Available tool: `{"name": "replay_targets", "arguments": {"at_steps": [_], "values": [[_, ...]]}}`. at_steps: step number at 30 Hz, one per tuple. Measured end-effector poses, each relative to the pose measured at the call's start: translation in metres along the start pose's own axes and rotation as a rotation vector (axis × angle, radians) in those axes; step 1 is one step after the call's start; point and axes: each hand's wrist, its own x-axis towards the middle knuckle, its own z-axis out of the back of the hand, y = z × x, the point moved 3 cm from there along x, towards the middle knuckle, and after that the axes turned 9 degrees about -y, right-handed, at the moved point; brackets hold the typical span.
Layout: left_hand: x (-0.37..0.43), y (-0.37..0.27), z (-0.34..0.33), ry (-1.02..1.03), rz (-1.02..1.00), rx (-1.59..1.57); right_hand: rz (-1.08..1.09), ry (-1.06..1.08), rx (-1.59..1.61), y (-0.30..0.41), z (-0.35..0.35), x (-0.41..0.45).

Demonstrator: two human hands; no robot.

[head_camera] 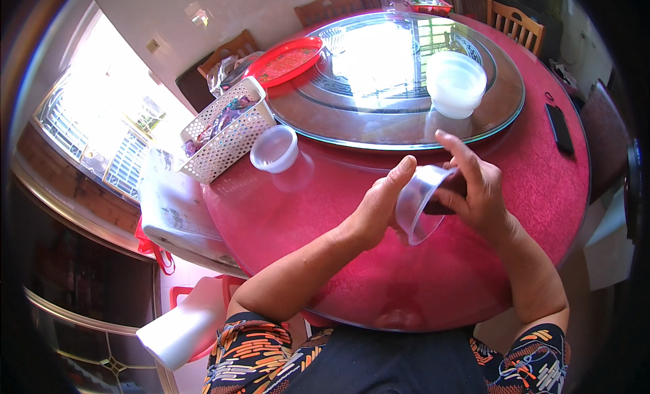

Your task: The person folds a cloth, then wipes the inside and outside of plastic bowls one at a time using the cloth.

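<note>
A clear plastic bowl [417,203] is held tilted on its side above the red round table [284,211]. My left hand [381,206] supports its outer side, thumb raised, the other fingers mostly hidden behind it. My right hand [469,188] grips the far rim, with the thumb at the opening and the index finger raised. Another clear plastic bowl [274,149] stands on the table at the left, next to a white perforated plastic basket [228,145] with crumpled purple packaging inside. A stack of translucent plastic bowls [455,84] rests on the glass turntable [355,127].
A red round tray [287,61] lies at the turntable's left edge. On the table's right side is a black phone [559,129]. A red basket [430,6] stands at the far edge. Wooden chairs [515,26] surround the table; a roll of white material [183,323] lies at lower left.
</note>
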Motion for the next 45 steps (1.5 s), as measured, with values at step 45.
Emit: {"name": "replay_targets", "arguments": {"at_steps": [45], "values": [[0.007,-0.006,0.020,-0.265,-0.398,-0.034,-0.925,0.343,0.624,-0.006,-0.012,-0.016]]}}
